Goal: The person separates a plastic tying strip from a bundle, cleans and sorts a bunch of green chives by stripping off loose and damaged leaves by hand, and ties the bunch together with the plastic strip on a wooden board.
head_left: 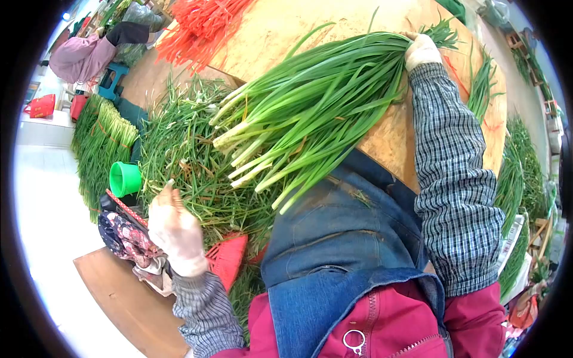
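Note:
My right hand (421,51), in a pale glove, is closed round the leafy end of a large bunch of long green stalks (334,89). The bunch fans out over the edge of the wooden table (382,140), its white root ends pointing down and left towards my lap. Lower left, my left hand (175,224), also gloved, hovers over a pile of loose green leaves (191,143), apart from the bunch. Its fingertips are drawn together and somewhat blurred, so whether anything small is between them cannot be made out.
Red plastic strips (203,27) lie at the table's far left. A green cup (125,179) and tied green bundles (101,143) stand left of the leaf pile. A red fan-shaped object (228,258) is near my left wrist. Another person (83,56) is at the upper left.

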Tool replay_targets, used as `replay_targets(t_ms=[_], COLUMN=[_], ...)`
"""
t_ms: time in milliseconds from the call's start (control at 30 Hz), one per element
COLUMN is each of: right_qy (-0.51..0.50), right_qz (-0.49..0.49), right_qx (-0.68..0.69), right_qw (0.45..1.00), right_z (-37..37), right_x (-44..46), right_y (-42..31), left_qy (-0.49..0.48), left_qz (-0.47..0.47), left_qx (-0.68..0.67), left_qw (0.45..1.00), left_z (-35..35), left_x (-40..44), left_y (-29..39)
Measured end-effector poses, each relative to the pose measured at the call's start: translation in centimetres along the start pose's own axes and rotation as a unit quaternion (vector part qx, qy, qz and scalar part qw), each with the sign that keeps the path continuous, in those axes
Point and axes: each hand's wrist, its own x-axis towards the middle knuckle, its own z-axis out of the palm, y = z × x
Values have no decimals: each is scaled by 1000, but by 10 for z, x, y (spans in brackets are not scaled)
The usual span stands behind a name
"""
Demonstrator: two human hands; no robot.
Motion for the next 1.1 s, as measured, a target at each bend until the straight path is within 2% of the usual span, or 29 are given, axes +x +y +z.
replay_targets(t_ms=[33, 100, 133, 200, 233, 300, 367, 400, 433, 467, 500, 533, 567, 600, 633, 700, 733, 800, 833, 900, 933, 967, 1033, 1100], right_qy=[11, 82, 46, 88, 51, -24, -27, 7, 40, 63, 0, -63, -125, -128, -101, -44, -70, -39, -23, -38, -35, -33, -38, -44], right_qz=[70, 175, 136, 135, 143, -4, -15, 49, 112, 74, 52, 29, 5, 34, 24, 7, 4, 8, 9, 6, 9, 11, 26, 51], right_qx=[140, 395, 382, 373, 388, 165, 187, 321, 447, 425, 421, 416, 408, 429, 442, 464, 478, 470, 468, 456, 454, 450, 455, 470], right_qw=[988, 898, 913, 914, 909, 986, 982, 946, 887, 900, 906, 907, 904, 893, 891, 885, 876, 882, 883, 889, 890, 892, 889, 880], right_z=[5, 9, 4, 10, 4, -5, -6, 0, 5, 6, 0, -10, -17, -19, -16, -11, -14, -9, -6, -5, -4, -3, -1, 1], right_x=[-14, -41, -30, -38, -25, 11, 8, -31, -73, -108, -104, -97, -92, -104, -113, -126, -109, -111, -112, -101, -98, -94, -88, -82], right_y=[-9, -30, -22, -27, -19, 8, 5, -18, -42, -61, -59, -56, -55, -67, -76, -85, -79, -81, -82, -75, -73, -71, -71, -71], left_qy=[49, 29, -12, -67, -82, -111, -51, -45, -39, -64, -89, -222, -346, -348, -347, -246, -194, -105, -133, -153, -156, -135, -131, -122], left_qz=[27, 88, 103, 108, 98, 47, 54, 43, 31, 13, -6, -106, -231, -263, -292, -170, -128, -24, 40, 86, -125, -317, -184, -40], left_qx=[-49, -249, -227, -164, -124, -100, -78, -104, -132, -258, -380, -579, -702, -753, -796, -888, -927, -983, -964, -901, -727, -449, -315, -173], left_qw=[997, 964, 968, 978, 984, 988, 994, 993, 990, 964, 921, 777, 578, 492, 400, 350, 294, 149, 227, 396, 657, 824, 922, 976], left_z=[-12, -22, -22, -10, 3, 24, 44, 52, 57, 56, 54, 50, 24, 3, -14, -39, -47, -64, -72, -68, -69, -64, -36, -13], left_x=[12, 16, 20, 31, 35, 42, 46, 48, 51, 56, 63, 71, 88, 100, 106, 103, 99, 92, 88, 65, 51, 39, 18, 2], left_y=[30, 72, 92, 123, 134, 151, 160, 163, 166, 166, 165, 167, 171, 172, 173, 157, 132, 84, 39, -36, -37, -36, -26, -6])
